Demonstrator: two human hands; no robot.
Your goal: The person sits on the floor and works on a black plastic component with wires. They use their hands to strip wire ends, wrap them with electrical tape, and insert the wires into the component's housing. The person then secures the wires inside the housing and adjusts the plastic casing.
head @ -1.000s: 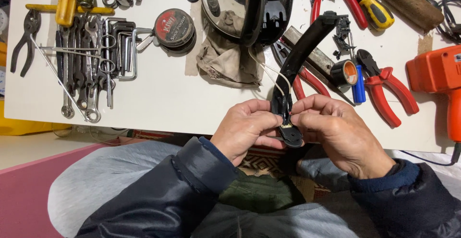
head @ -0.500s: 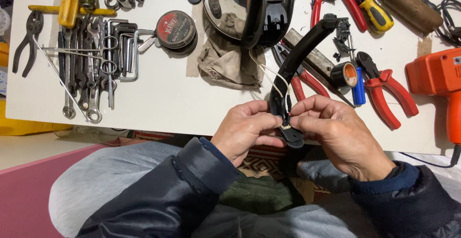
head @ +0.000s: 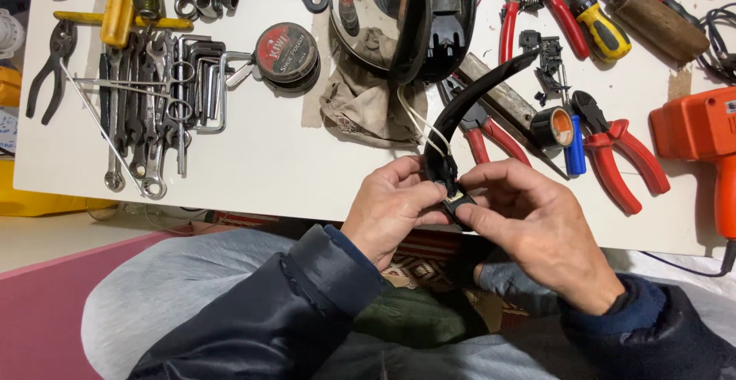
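Both hands meet at the near edge of a white table [head: 253,173]. My left hand [head: 391,203] and my right hand [head: 529,223] pinch the lower end of a long curved black plastic handle [head: 468,108], which rises up and to the right. Thin white wires [head: 418,123] run from its lower end toward a shiny metal kettle body [head: 376,4] with a black part, lying at the top of the table. A small light-coloured piece shows between my fingertips at the handle's end.
Wrenches, hex keys and pliers [head: 146,104] lie at the left with a yellow-handled tool [head: 119,4]. A round tin [head: 285,54] and a beige rag [head: 368,108] sit mid-table. Red pliers [head: 613,146], tape roll [head: 553,127], screwdrivers [head: 598,19] and an orange drill [head: 698,134] lie right.
My hands and the handle have stayed in nearly the same place. The fingers have shifted slightly around the handle's lower end.
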